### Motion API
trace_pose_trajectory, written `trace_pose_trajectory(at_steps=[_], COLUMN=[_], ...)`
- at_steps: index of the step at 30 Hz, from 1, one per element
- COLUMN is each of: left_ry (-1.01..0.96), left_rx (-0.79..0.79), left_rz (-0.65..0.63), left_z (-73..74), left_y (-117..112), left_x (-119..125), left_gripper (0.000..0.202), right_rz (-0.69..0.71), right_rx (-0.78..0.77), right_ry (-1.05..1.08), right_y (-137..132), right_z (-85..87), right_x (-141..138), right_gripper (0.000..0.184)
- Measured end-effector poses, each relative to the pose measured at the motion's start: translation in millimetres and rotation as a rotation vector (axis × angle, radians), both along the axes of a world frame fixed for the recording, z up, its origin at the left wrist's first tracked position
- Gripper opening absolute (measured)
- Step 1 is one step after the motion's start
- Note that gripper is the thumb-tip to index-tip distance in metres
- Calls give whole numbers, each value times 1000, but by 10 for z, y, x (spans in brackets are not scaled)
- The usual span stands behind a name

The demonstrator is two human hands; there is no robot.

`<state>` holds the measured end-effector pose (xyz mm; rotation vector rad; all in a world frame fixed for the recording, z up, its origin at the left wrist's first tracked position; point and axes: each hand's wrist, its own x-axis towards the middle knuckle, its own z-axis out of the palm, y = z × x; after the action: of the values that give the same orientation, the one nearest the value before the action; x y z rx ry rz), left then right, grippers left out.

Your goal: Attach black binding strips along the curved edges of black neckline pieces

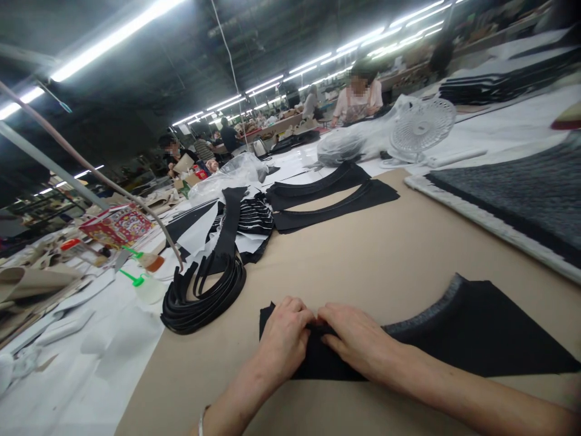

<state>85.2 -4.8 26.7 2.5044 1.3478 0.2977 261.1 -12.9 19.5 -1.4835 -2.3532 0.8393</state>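
Note:
A black fabric piece (481, 336) with a curved upper edge lies flat on the tan work surface in front of me. Along that curve runs a grey fuzzy strip (426, 318). My left hand (287, 330) pinches the piece's edge near its left end. Close beside it, my right hand (351, 336) pinches the same edge, thumb below and fingers above. The fingertips of both hands nearly meet, and the edge between them is mostly covered. A band circles my left wrist.
Black strips (204, 297) lie bundled at the left. Two curved black pieces (336, 200) rest farther back. A white fan (422, 127) stands behind them. Bottles with green nozzles (147, 287) are at left, and a grey padded board (512, 200) at right. Co-workers sit in the distance.

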Motion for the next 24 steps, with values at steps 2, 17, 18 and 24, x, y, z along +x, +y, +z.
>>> trace_pose_trajectory(at_steps=[2,17,18,24], left_ry=[0,-33,-27,-49], left_rx=[-6,59,71,169], left_rz=[-5,-96,-103,-129], left_z=[-16,-95,-113,-275], left_y=[32,-88,-95,-153], left_x=[-5,-86,-96,-147], left_gripper=[30,33,32,34], right_rz=[1,26,33,84], right_rx=[1,147,154,181], right_ry=[9,166,172,156], right_y=[-2,-67,-70,-90], right_z=[-4,-223,-227,-204], right_x=[15,114,125,204], right_gripper=[15,17,17,18])
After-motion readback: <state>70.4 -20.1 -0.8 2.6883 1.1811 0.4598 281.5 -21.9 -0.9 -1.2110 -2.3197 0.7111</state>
